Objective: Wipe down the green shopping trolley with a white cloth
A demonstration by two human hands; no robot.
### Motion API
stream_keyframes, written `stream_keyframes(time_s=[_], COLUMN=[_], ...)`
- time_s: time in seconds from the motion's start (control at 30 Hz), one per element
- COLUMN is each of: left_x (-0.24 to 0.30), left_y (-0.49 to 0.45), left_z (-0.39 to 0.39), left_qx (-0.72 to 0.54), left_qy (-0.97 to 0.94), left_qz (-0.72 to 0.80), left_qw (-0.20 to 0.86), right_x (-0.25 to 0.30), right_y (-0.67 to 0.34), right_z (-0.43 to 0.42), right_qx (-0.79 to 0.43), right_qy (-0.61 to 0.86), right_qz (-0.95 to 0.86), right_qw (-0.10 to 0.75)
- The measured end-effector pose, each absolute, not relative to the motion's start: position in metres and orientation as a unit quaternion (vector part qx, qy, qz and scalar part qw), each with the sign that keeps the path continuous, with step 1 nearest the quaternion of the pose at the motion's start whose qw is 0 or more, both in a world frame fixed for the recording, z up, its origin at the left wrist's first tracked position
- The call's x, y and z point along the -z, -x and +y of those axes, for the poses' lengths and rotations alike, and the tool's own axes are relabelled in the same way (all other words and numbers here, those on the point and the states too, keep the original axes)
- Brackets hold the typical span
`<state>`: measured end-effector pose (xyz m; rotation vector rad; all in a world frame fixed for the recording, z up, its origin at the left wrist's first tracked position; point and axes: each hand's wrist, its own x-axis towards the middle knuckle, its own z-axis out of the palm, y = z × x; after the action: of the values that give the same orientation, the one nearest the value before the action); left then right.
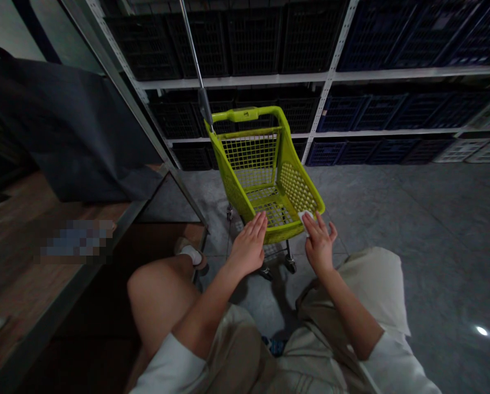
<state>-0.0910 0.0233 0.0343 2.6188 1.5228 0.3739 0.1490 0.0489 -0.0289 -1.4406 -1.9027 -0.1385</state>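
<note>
In front of my knees stands a small yellow-green shopping cart [288, 139] with a mesh basket. My left hand [250, 243] rests at the left end of the cart's near rim, its fingers stretched out and close together, with nothing visible in it. Over at the right corner of that rim, my right hand [319, 241] presses a white cloth or tissue [305, 215] against the plastic. Part of the white piece is hidden under the fingers. A thin metal pole [193, 49] rises from the back left corner of the cart.
Behind the cart, metal shelves [237, 82] hold several dark and blue crates [363, 112]. On the left is a wooden bench [101, 262] with a large dark bag [93, 131] on it. Grey floor [413, 230] stretches to the right.
</note>
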Motion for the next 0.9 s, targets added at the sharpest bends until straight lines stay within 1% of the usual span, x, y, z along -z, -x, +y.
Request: stream_keyframes(time_s=[0.2, 0.33, 0.47, 0.6, 0.77, 0.9], left_x=[-0.033, -0.035, -0.037, -0.038, -0.039, -0.038], left_y=[0.091, 0.091, 0.091, 0.091, 0.090, 0.089], left_z=[0.024, 0.023, 0.023, 0.023, 0.024, 0.023], left_qx=[-0.132, -0.118, -0.112, -0.096, -0.096, -0.107], left_qy=[-0.859, -0.856, -0.859, -0.859, -0.859, -0.857], left_qz=[0.494, 0.501, 0.498, 0.502, 0.501, 0.503], left_qw=[0.044, 0.048, 0.037, 0.028, 0.043, 0.047], right_x=[0.020, 0.015, 0.011, 0.012, 0.018, 0.023], right_y=[-0.079, -0.070, -0.098, -0.150, -0.214, -0.219], right_z=[0.014, 0.012, 0.023, 0.045, 0.081, 0.086], right_qx=[0.007, -0.010, 0.006, 0.040, 0.092, 0.086], right_qy=[0.507, 0.480, 0.458, 0.466, 0.530, 0.560], right_qz=[-0.792, -0.814, -0.835, -0.838, -0.785, -0.757], right_qw=[0.340, 0.327, 0.304, 0.282, 0.309, 0.327])
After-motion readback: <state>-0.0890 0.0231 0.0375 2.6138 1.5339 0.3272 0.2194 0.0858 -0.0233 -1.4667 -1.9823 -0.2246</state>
